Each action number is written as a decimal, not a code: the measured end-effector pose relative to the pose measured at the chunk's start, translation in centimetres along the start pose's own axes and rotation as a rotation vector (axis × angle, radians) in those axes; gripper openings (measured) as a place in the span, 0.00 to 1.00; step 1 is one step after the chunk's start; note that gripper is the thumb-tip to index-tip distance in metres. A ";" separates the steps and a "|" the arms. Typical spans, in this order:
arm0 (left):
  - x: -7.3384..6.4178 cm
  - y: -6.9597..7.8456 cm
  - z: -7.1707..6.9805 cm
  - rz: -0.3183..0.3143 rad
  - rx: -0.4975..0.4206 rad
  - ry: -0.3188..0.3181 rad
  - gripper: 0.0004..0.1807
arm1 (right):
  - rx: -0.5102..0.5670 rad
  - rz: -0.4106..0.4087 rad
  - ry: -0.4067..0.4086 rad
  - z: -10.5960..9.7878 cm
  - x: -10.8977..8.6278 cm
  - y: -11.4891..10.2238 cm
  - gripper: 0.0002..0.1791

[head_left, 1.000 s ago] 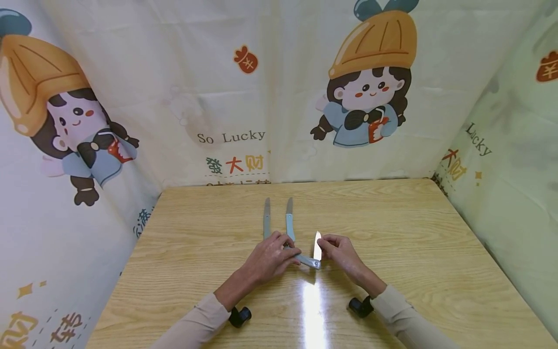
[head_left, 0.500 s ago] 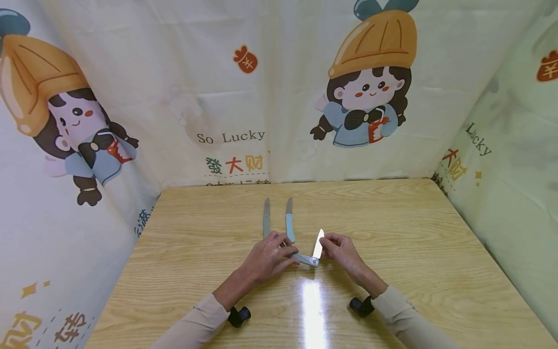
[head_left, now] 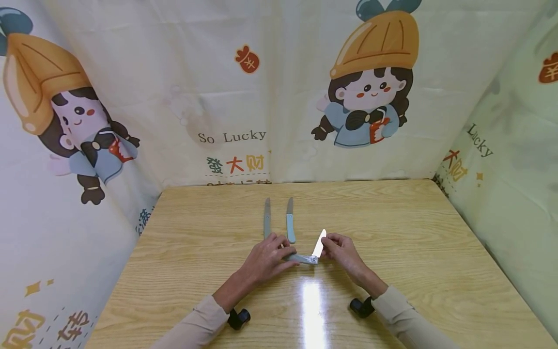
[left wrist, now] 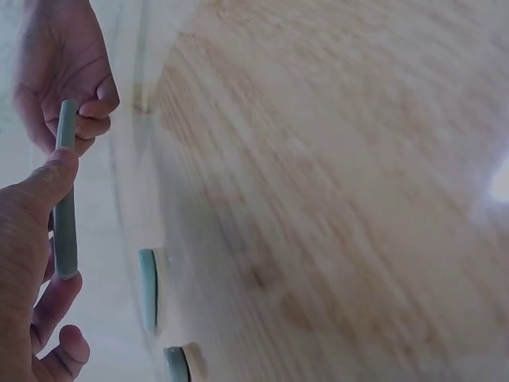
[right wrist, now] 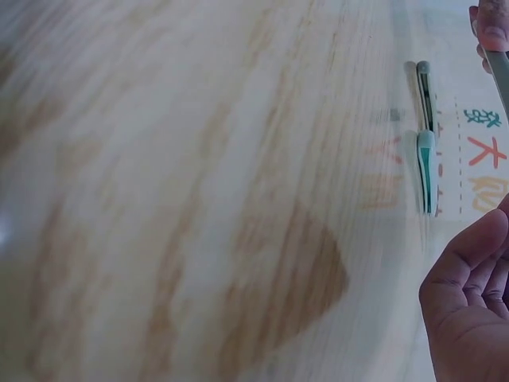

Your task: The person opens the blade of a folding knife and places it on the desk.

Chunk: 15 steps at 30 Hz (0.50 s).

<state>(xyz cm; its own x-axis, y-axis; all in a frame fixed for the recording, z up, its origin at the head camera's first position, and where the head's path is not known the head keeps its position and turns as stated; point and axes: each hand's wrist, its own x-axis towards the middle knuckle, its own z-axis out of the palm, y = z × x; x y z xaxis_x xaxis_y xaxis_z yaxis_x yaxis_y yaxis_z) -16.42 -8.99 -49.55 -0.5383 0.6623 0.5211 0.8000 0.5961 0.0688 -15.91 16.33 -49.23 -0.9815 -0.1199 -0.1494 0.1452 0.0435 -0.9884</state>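
A folding knife is held between both hands over the table, its blade [head_left: 319, 245] standing at an angle to its grey-green handle [head_left: 305, 259]. My left hand [head_left: 268, 257] grips the handle, thumb on one side and fingers on the other, as the left wrist view shows along the handle's edge [left wrist: 67, 207]. With thumb and fingertips my right hand [head_left: 344, 252] pinches the bright blade near its middle. Beyond the hands lie two unfolded knives, one grey-green [head_left: 267, 220], partly hidden by my left hand, and one light blue [head_left: 290, 225], both tips pointing away.
The wood-grain table [head_left: 414, 232] carries a bright light reflection in front of the hands. A printed curtain [head_left: 287, 97] hangs behind the table and along both sides. Black wrist cameras [head_left: 240, 318] sit under both forearms.
The blade has swung wider from the handle, its tip moving right with my right hand's fingertips. The handle now lies nearer to level. The two knives on the table have stayed put.
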 end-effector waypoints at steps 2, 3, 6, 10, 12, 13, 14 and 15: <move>-0.1 0.0 0.1 -0.006 -0.013 0.012 0.13 | 0.004 -0.002 0.006 0.0 0.0 0.0 0.13; -0.2 0.0 0.2 -0.007 -0.017 0.015 0.13 | 0.004 -0.001 0.011 0.0 0.0 0.0 0.12; -0.3 0.1 0.3 -0.008 -0.009 0.018 0.14 | 0.001 -0.003 0.013 0.0 0.0 0.1 0.12; -0.4 0.3 0.4 -0.013 0.003 0.020 0.14 | 0.015 0.004 0.018 0.1 0.0 0.2 0.11; -0.5 0.4 0.4 -0.020 -0.003 0.026 0.14 | 0.037 0.010 0.022 0.1 0.0 0.3 0.11; -0.5 0.4 0.4 -0.022 -0.005 0.031 0.14 | 0.047 0.011 0.023 0.1 0.0 0.3 0.11; -0.6 0.5 0.4 -0.024 -0.007 0.036 0.14 | 0.055 0.013 0.022 0.1 0.0 0.3 0.10; -0.6 0.5 0.5 -0.026 -0.009 0.041 0.14 | 0.060 0.014 0.023 0.1 0.0 0.3 0.10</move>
<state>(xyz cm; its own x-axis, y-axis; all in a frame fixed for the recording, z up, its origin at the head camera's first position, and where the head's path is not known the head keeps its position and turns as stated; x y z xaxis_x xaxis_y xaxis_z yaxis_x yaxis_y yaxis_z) -15.80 -8.87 -50.21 -0.5477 0.6277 0.5532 0.7886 0.6083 0.0905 -15.84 16.28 -49.51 -0.9818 -0.0973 -0.1632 0.1654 -0.0145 -0.9861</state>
